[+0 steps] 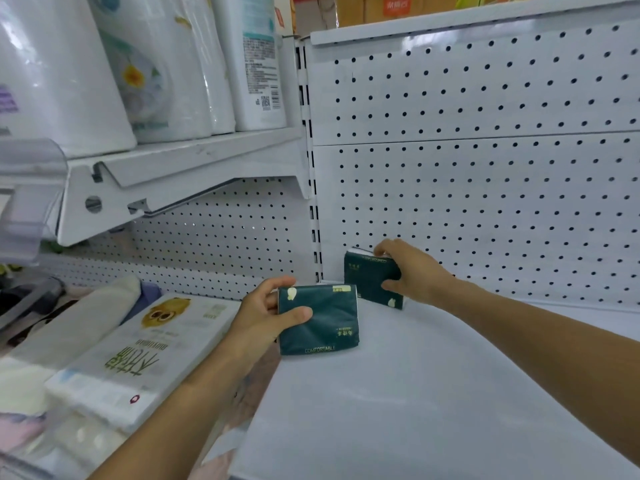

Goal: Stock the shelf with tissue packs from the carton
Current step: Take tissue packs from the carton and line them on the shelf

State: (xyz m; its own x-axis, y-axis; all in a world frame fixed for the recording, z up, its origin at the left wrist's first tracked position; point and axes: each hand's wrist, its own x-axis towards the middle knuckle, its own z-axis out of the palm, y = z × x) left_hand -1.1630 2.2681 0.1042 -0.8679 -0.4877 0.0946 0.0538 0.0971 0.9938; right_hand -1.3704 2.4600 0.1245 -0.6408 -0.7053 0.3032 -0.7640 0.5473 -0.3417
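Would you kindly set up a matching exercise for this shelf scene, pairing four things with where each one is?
Things:
1. left hand
2. right hand
3. white rolls
4. white pack with the owl picture

Places:
A. on the upper shelf at left
B. holding the standing green pack by the pegboard
C. lying on the lower left shelf
D. holding the nearer green pack

Pairs: 1-D, 2-B, 3-A, 4-C

Both hands [266,315] [412,271] forward, fingers [298,313] curled.
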